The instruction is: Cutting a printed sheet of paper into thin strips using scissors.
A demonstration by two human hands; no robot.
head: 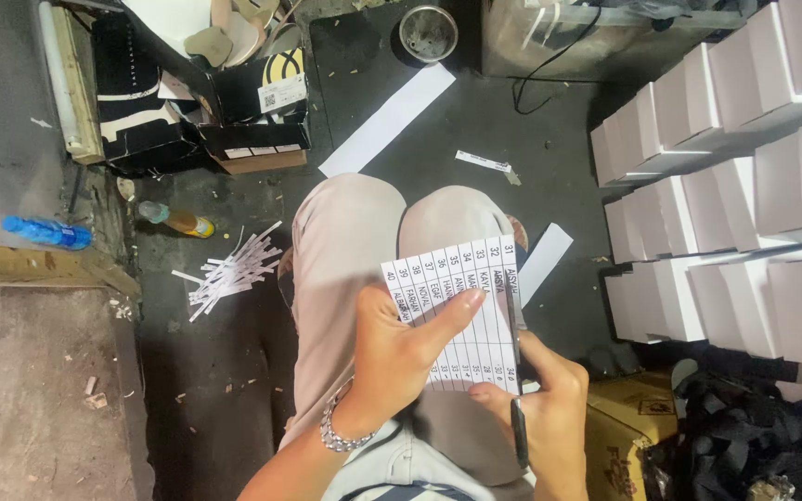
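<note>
Left hand (399, 357) is pinched shut on a white printed sheet of paper labels ruled into narrow columns (461, 311): thumb lying flat across the printed face, the other fingers tucked behind it, so it's a firm clamp on the sheet's left part. There's a silver beaded bracelet (336, 431) on that wrist. Right hand (545, 413) is closed around a pair of dark-handled scissors (516, 371), fingers curled through the handles, and the blades run up along the sheet's right edge, touching it. Can't tell how far apart the blades are.

The sheet sits just above both hands, over the lap in beige trousers (355, 241). Its long axis runs left to right, slightly tilted, with the columns pointing away from the body.

Well left of the left hand, a loose heap of cut white paper strips (232, 271) lies on the dark floor (475, 121). Right of the scissors hand are stacked white cardboard boxes (735, 186).
</note>
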